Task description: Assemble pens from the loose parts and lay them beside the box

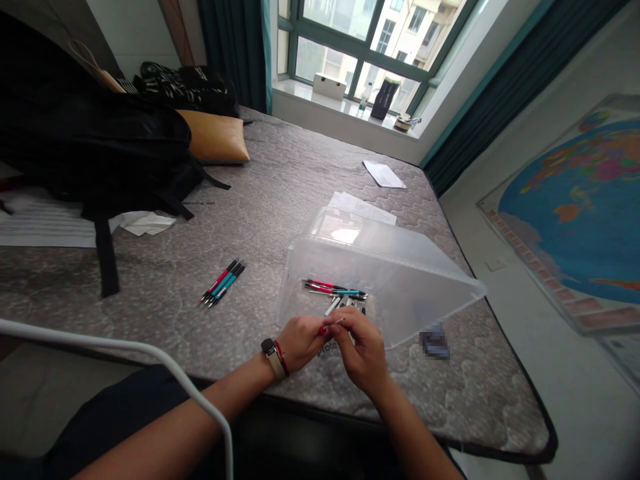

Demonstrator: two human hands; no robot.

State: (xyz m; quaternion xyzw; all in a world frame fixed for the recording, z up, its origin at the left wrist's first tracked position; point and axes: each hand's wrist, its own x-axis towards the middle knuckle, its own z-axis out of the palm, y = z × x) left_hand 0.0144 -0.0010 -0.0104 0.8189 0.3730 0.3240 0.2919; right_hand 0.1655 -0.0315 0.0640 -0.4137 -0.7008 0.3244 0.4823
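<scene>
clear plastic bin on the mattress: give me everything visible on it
The clear plastic bin is a translucent, rectangular container with a rim, made of what looks like thin plastic. It lies tipped on its side on the grey quilted mattress, opening toward the person. Several pens lie inside on its lower wall, red, teal, white and black. Both hands hover at its near edge; contact is unclear.

The mattress (280,193) filling the middle of the frame has a matt, quilted cloth cover, stitched in wavy lines. On it, right of centre, lies a clear plastic bin (400,267), smooth and faintly glossy. The pens (223,281) left of it look like shiny coloured plastic. At upper left, the backpack (100,153) is dull black fabric, the cushion (215,137) smooth tan leatherette. The sheets (384,175) near the window are matt white paper.
</scene>
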